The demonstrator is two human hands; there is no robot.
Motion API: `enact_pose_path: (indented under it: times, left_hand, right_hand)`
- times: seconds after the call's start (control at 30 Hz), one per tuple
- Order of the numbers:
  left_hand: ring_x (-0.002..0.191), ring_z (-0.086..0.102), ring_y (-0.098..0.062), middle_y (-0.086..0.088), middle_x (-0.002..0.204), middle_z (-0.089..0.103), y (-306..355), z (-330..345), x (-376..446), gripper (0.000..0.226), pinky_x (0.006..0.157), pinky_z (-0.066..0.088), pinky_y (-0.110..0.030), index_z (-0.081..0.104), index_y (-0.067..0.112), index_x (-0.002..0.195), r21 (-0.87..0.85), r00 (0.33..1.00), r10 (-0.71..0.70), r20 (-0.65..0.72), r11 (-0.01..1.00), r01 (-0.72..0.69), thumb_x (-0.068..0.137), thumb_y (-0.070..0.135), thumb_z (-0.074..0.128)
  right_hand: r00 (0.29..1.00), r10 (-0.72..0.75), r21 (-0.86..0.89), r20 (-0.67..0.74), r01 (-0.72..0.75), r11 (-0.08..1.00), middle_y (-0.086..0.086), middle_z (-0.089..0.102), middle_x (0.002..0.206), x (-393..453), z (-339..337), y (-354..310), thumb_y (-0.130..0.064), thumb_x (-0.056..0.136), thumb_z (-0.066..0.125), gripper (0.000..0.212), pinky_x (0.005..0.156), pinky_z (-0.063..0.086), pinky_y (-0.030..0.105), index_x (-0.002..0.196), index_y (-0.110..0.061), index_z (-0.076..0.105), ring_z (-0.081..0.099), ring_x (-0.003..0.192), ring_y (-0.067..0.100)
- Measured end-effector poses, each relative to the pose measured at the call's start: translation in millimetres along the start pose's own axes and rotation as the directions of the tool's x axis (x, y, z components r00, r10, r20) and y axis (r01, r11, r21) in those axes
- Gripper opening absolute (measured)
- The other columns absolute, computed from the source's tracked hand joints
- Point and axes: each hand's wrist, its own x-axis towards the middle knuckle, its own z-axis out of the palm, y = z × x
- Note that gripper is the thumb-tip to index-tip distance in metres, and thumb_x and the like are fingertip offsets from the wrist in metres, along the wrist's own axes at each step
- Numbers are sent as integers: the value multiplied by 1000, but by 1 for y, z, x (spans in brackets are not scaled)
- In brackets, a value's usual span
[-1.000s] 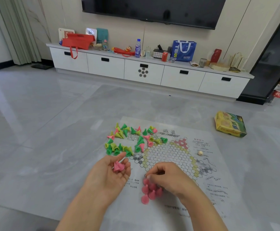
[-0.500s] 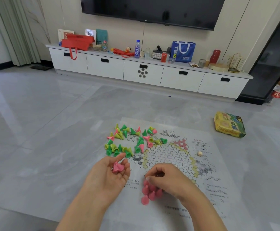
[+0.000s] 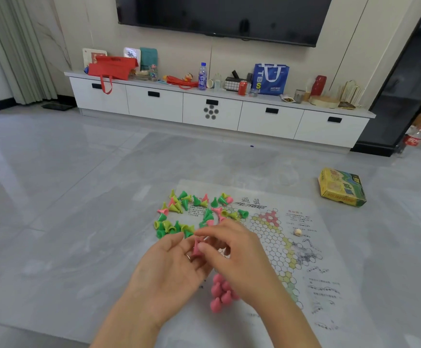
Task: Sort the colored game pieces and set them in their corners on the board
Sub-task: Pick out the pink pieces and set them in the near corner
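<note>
right hand pinches a glossy pink plastic cone lying in the cupped, relaxed left hand, centre frame.

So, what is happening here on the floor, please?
A person sits at a paper game board on the floor and sorts cone-shaped pieces. The left hand lies palm up with a pink piece in it, and the right hand pinches that piece. A cluster of pink pieces already stands at the board's near corner. A mixed pile of green, yellow and pink pieces waits farther away.
</note>
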Motion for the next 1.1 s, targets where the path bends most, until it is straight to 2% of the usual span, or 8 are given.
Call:
enact_pose_path:
  times: [0.13,0.23,0.43,0.6,0.8,0.9,1.0,1.1]
  left_hand:
    - [66,71,-27,-24,84,69,0,3,-1,46,59,59,-36,58,-11,102,13,999,33,17,999,-33,95,22,28]
    - [83,71,-32,-27,102,67,0,0,2,44,68,59,-40,56,-13,110,55,998,55,27,997,-56,92,19,32]
    - [98,67,-27,-25,106,68,-14,3,5,29,82,53,-35,60,-12,102,245,988,145,42,958,-151,83,-1,42]
    - [98,68,-21,-20,105,69,-20,4,5,29,82,54,-27,60,-7,106,362,981,184,69,911,-196,89,-6,37]
    - [100,67,-25,-22,104,69,-22,6,6,28,83,53,-27,60,-5,107,438,971,236,24,871,-223,93,-4,36]
    - [96,68,-25,-22,101,70,-24,12,7,24,81,54,-27,60,-5,104,453,960,278,14,855,-254,92,-4,38]
    - [92,70,-23,-19,98,71,-21,16,7,21,80,55,-29,59,-2,100,411,952,306,-3,868,-278,90,-4,41]
    - [96,66,-26,-19,101,69,-14,10,7,22,75,56,-30,59,0,97,359,942,320,-99,895,-266,92,-5,38]
  right_hand:
    - [998,70,67,-4,-70,995,-16,57,77,-1,2,2,-20,87,59,14,59,44,21,94,-27,70,57,64,8]
    - [970,234,320,73,-245,915,-5,66,81,-5,0,-2,-23,90,56,18,40,43,26,83,-35,68,59,48,36]
    - [953,287,395,99,-302,867,-5,64,68,-6,-4,1,-20,90,54,15,37,39,30,83,-29,64,59,46,37]
    - [972,224,357,76,-236,904,-15,58,60,-6,-9,3,-12,88,55,10,59,46,50,87,-21,58,55,47,12]
    - [959,274,423,68,-276,863,3,69,77,-10,-14,4,-15,90,55,7,72,48,60,87,-11,61,64,68,36]
    - [959,280,465,38,-265,845,2,70,81,-10,-14,7,-13,89,58,8,70,50,50,83,-12,64,65,70,32]
    - [962,261,509,-83,-184,841,-2,71,79,-10,-22,13,-11,84,63,9,66,49,20,78,-16,68,64,73,6]
    - [915,381,486,-129,-277,829,-2,72,78,-15,-36,26,-16,80,66,7,66,46,20,74,-19,68,58,64,-3]
